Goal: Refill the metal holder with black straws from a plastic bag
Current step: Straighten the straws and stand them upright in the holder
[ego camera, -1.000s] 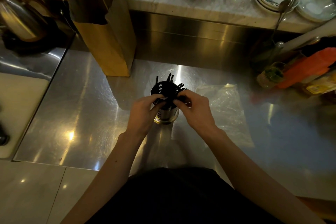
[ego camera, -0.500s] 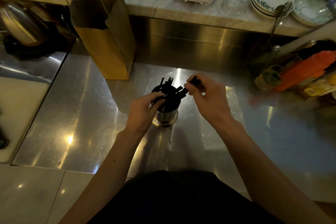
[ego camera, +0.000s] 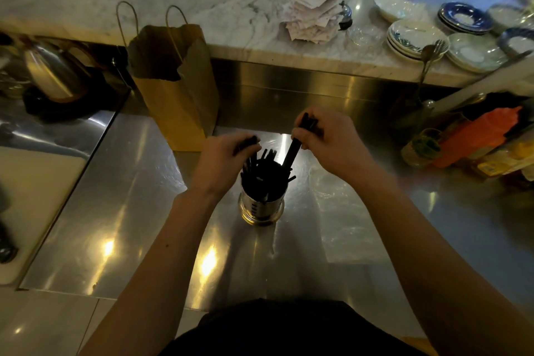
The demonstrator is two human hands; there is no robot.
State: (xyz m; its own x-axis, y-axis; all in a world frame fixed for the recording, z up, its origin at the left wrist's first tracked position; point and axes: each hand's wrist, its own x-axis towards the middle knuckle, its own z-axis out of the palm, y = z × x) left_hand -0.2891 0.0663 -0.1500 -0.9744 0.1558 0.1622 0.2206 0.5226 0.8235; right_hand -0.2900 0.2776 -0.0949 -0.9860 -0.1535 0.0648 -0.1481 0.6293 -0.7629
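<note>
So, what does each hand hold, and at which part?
The right hand grips thin black straws near their upper ends; the left hand seems to pinch other straws at their tops.

- The metal holder [ego camera: 261,205] stands in the middle of the steel counter [ego camera: 121,197], with straws [ego camera: 265,166] upright in it.
- A paper bag [ego camera: 176,90] stands behind and left of the holder, at the counter's back edge.
- A plastic bag [ego camera: 341,211] lies flat just right of the holder.
- A kettle [ego camera: 55,72] sits left of the paper bag.
- On the marble ledge [ego camera: 202,9] behind the counter lie receipts [ego camera: 313,15], with stacked plates [ego camera: 416,38] to their right.
- A jar [ego camera: 422,147] and a squeeze bottle [ego camera: 479,136] sit near the counter's right edge.
- The left hand [ego camera: 222,159] is above the holder's left side and the right hand [ego camera: 332,142] above its back right, each gripping straws.
</note>
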